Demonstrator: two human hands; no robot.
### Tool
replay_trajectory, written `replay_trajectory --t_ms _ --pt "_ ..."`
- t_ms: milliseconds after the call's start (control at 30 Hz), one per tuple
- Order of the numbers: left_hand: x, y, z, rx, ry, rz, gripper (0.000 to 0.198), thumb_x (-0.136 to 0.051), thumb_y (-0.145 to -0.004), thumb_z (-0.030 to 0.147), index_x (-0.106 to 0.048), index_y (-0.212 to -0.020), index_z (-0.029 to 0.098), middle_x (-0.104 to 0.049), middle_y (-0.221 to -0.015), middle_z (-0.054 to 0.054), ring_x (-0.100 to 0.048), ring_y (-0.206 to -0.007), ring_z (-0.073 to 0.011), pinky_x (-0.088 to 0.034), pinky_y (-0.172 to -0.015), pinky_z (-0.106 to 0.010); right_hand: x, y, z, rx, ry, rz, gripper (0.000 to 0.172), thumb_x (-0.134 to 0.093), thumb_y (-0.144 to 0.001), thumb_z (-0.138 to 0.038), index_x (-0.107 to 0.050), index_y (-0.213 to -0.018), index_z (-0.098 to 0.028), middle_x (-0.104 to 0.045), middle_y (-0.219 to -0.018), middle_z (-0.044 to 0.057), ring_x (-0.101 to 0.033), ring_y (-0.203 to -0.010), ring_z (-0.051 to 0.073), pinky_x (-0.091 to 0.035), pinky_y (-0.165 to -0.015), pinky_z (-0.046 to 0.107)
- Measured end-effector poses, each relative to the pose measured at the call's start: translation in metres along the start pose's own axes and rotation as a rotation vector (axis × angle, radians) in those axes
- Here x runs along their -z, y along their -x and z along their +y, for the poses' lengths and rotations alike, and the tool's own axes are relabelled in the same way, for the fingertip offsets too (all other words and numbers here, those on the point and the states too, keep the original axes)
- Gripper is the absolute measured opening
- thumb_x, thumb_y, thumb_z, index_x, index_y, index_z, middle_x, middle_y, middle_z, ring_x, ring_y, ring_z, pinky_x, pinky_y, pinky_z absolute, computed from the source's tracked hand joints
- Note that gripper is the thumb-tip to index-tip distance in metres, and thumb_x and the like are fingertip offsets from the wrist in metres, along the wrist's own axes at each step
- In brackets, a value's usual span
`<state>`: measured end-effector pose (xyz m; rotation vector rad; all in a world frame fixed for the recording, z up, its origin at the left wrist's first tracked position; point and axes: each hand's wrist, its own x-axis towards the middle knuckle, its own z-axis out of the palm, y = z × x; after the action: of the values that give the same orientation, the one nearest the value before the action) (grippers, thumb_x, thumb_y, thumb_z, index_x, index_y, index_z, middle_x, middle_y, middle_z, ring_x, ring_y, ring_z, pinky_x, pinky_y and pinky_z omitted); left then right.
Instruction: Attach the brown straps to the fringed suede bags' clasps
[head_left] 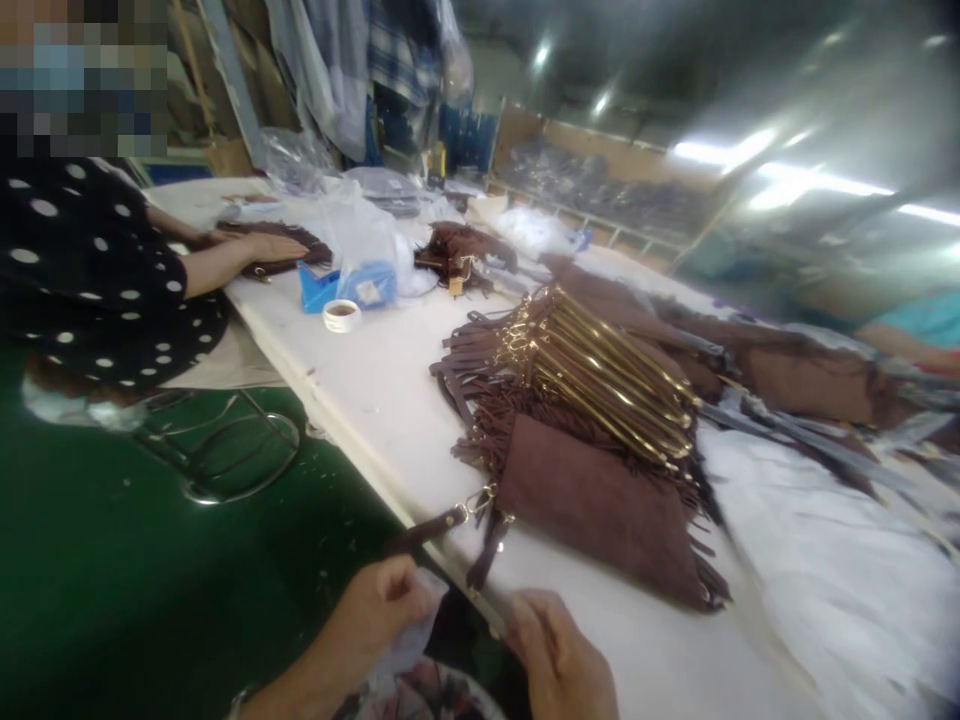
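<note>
You won't find any text you can read here. The small white label on the blue packet (351, 287), far beyond your fingers on the table (390, 370), is too blurred to make out.

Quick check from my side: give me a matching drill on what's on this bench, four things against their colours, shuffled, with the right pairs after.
Things:
1. fringed suede bag
2. tape roll
3. open box
4. bar handles

Colours:
A. blue
B. gold
C. brown
D. white

Pairs: 1-C, 2-D, 3-A, 4-B
</note>
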<state>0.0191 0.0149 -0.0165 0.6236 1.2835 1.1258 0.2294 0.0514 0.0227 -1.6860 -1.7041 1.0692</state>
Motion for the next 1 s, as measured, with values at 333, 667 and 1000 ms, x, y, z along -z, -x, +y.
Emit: replay_trajectory --t_ms 333,667,1000 --pt "0.012 -0.001 0.015 -0.116 -0.268 -0.042 0.03 -0.071 -0.076 0.038 -0.055 -0.068 0.015 -0.052 -0.063 0.003 -0.046 -0.06 -0.0129 -0.033 -0.055 -0.023 -0.029 -0.012 -0.034 0.339 0.007 -0.158 0.026 -0.05 -0.094 -0.04 -0.06 -0.113 -0.026 -0.068 -0.092 0.001 -0.063 -0.07 0.014 -0.047 -0.062 0.022" --pt "0.008 0.004 0.041 -0.569 -1.116 -0.213 0.015 -0.051 -0.096 0.02 -0.057 -0.082 0.017 -0.061 -0.087 -0.003 -0.052 -0.084 -0.0203 -0.035 -0.077 -0.032 -0.035 -0.016 -0.044 0.331 0.204 -0.345 0.018 -0.045 -0.096 -0.023 -0.062 -0.089 -0.025 -0.07 -0.083 -0.001 -0.065 -0.074 0.015 -0.04 -0.063 0.022" --pt "0.023 -0.002 0.037 -0.268 -0.84 -0.153 0.013 -0.063 -0.087 0.022 -0.06 -0.075 0.017 -0.06 -0.078 0.003 -0.055 -0.076 -0.0144 -0.035 -0.069 -0.024 -0.046 -0.016 -0.027 0.507 0.612 -0.165 0.026 -0.03 -0.095 -0.01 -0.054 -0.1 -0.02 -0.069 -0.079 0.005 -0.069 -0.06 0.02 -0.041 -0.051 0.027"
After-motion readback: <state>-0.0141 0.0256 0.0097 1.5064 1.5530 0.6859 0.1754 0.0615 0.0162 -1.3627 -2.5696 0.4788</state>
